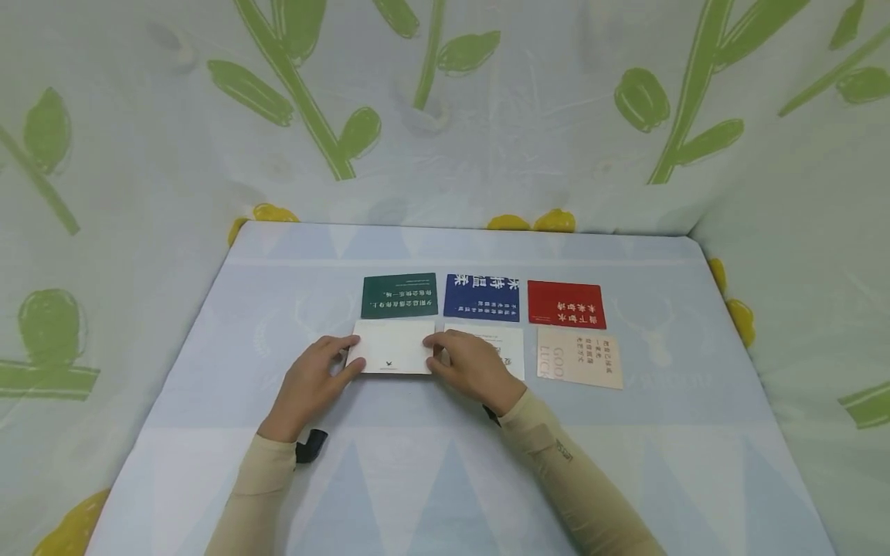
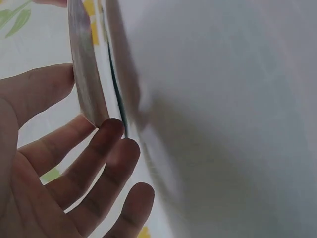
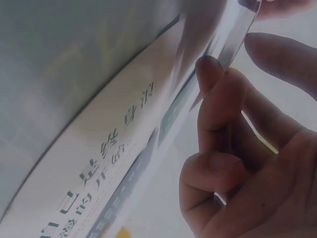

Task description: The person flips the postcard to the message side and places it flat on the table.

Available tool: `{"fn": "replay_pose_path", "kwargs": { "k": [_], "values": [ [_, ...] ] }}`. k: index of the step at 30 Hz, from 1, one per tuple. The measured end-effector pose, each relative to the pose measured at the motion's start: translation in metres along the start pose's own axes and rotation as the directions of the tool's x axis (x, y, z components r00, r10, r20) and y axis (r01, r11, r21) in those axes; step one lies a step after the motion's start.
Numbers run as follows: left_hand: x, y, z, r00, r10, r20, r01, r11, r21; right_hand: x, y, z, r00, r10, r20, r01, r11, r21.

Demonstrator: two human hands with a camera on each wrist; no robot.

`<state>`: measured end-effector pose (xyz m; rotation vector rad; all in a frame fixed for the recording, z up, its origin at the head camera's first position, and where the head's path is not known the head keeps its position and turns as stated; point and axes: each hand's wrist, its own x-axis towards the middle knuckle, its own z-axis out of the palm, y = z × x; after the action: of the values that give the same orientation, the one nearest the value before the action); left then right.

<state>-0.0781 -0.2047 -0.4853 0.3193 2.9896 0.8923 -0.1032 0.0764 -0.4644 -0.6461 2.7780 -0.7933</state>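
Both of our hands meet at one white card: the left hand (image 1: pixel 316 374) takes its left edge, thumb above and fingers (image 2: pixel 106 148) tucked under the lifted corner, while the right hand (image 1: pixel 471 363) pinches the right edge between thumb and fingertips (image 3: pixel 210 74). Holding it from both sides seems to keep the thin sheet level and square, its edges in line with the row behind it.

That white card (image 1: pixel 392 346) sits at the left end of the near row on the counter (image 1: pixel 431 479). It is almost blank, with only a small dark mark near its front edge, and in the wrist views its edge looks thin and slightly raised off the cloth.

Under our right hand lies a second white card (image 1: pixel 502 344), printed with teal characters and partly hidden by the knuckles. Beyond it, on the right, rests a beige card (image 1: pixel 580 357) with pale lettering. The far row holds a green card (image 1: pixel 399 295), a blue card (image 1: pixel 482 296) and a red card (image 1: pixel 565 303), each just behind a near-row card, so the six form a tidy grid. A leaf-patterned curtain (image 1: pixel 445 108) hangs around the counter.
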Motion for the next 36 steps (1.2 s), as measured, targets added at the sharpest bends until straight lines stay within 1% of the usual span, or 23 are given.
{"fn": "replay_pose_path", "kwargs": {
  "k": [6, 10, 13, 18, 22, 28, 36],
  "values": [
    [0.005, 0.002, 0.004, 1.000, -0.024, -0.008, 0.024, 0.995, 0.093, 0.006, -0.001, 0.002, 1.000, -0.030, -0.009, 0.029, 0.998, -0.053],
    [0.008, 0.004, 0.006, 0.999, -0.038, -0.012, 0.040, 0.990, 0.137, 0.007, 0.000, 0.004, 0.999, -0.043, -0.003, 0.043, 0.995, -0.091],
    [0.010, 0.006, 0.007, 0.999, -0.031, -0.014, 0.033, 0.984, 0.173, 0.007, 0.000, 0.005, 0.999, -0.032, 0.011, 0.033, 0.993, -0.117],
    [0.011, 0.008, 0.008, 0.999, -0.001, -0.035, 0.009, 0.972, 0.233, 0.005, -0.003, 0.004, 0.999, -0.003, 0.047, 0.010, 0.990, -0.143],
    [0.010, 0.011, 0.008, 0.999, 0.012, -0.048, 0.000, 0.968, 0.251, 0.004, -0.006, 0.002, 0.998, 0.007, 0.067, 0.004, 0.987, -0.158],
    [0.010, 0.013, 0.008, 0.998, 0.021, -0.057, -0.006, 0.964, 0.264, 0.003, -0.005, -0.001, 0.999, 0.017, 0.047, -0.010, 0.988, -0.157],
    [0.009, 0.011, 0.007, 0.996, 0.036, -0.085, -0.014, 0.967, 0.254, -0.002, -0.003, -0.002, 1.000, -0.007, 0.028, 0.010, 0.992, -0.127]
  ]
}}
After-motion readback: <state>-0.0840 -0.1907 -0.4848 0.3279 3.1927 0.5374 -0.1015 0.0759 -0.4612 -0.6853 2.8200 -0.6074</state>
